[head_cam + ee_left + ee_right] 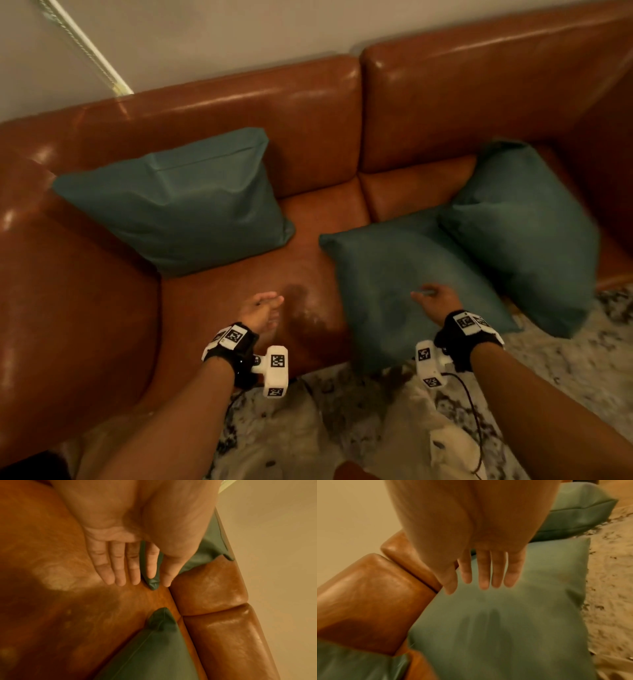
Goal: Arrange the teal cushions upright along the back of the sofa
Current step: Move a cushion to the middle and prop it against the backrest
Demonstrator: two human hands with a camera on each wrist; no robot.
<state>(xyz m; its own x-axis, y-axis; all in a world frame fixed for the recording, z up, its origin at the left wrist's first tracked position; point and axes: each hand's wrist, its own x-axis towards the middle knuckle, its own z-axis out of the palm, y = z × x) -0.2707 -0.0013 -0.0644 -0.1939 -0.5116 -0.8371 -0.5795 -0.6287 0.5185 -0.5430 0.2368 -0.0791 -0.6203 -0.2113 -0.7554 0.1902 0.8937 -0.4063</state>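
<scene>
Three teal cushions are on a brown leather sofa [308, 137]. The left cushion [178, 202] leans against the backrest. The middle cushion [383, 274] lies flat on the seat and overhangs its front edge. The right cushion [520, 233] lies tilted, overlapping the middle one's far corner. My left hand [262, 306] hangs over bare seat between the left and middle cushions, fingers [118, 568] straight, holding nothing. My right hand [431, 299] hovers just above the middle cushion [505, 615], fingers [484, 572] straight, casting a shadow on it.
The sofa's left arm [68, 291] and right arm [603, 154] close in the seat. A patterned rug [565, 359] lies in front of the sofa. A cord [85, 44] hangs on the wall behind. My light trousers [411, 428] are near the seat's front edge.
</scene>
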